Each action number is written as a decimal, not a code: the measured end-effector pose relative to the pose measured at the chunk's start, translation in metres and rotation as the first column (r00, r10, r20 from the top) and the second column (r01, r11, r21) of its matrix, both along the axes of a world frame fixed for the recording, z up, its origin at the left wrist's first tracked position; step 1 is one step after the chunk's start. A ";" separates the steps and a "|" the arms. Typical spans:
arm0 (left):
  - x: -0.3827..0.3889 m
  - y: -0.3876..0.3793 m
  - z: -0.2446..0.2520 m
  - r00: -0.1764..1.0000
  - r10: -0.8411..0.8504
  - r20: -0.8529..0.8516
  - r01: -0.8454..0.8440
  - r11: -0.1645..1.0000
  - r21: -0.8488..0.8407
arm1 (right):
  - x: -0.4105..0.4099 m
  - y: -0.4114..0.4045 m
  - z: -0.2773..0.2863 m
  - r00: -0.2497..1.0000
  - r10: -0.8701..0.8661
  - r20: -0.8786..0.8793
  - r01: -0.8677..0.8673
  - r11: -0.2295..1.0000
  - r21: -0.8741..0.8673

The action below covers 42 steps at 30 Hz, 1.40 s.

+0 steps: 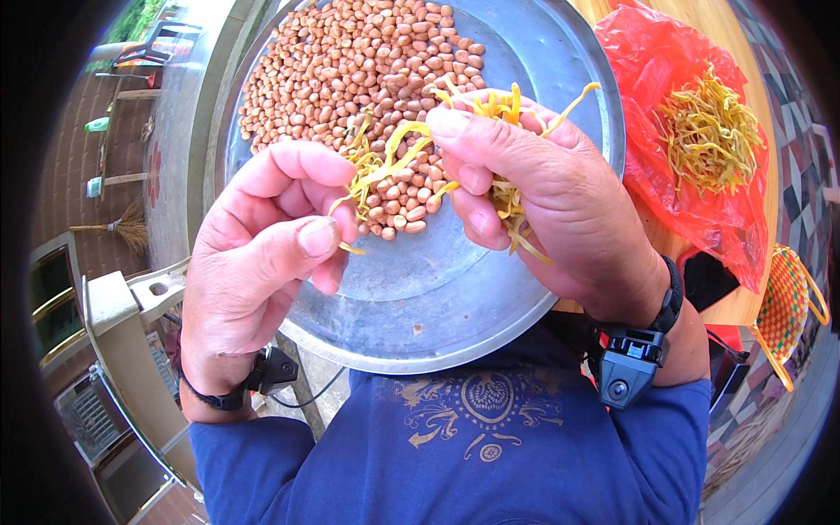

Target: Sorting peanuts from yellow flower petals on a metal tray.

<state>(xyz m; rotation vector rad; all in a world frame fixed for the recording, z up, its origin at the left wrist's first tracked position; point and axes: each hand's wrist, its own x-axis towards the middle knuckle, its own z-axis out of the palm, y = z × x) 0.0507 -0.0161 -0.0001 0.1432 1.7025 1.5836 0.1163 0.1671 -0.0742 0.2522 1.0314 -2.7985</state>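
Note:
My left hand point(269, 243) pinches a few thin yellow plant strands point(377, 172) between its thumb and fingers. My right hand point(545, 177) is closed around a larger bunch of the same strands point(508, 200), with ends sticking out above and below the fingers. One curled strand reaches into the gap between the two hands. Both hands are over a large round metal tray point(394, 315). Shelled peanuts point(354, 65) with reddish-brown skins are spread over its far left part, and my hands hide some of them.
Right of the tray, a heap of yellow strands point(712, 134) lies on a red plastic bag point(646, 65) on a wooden table point(735, 315). A dark flat device point(705, 279) is partly under the bag. A woven basket point(781, 295) stands beyond the table edge. A broom point(128, 226) is at left.

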 end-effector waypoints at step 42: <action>0.060 0.003 -0.021 0.955 0.160 -0.249 -0.119 0.978 0.169 | 0.006 -0.002 0.014 0.924 0.376 0.070 -0.382 0.903 0.195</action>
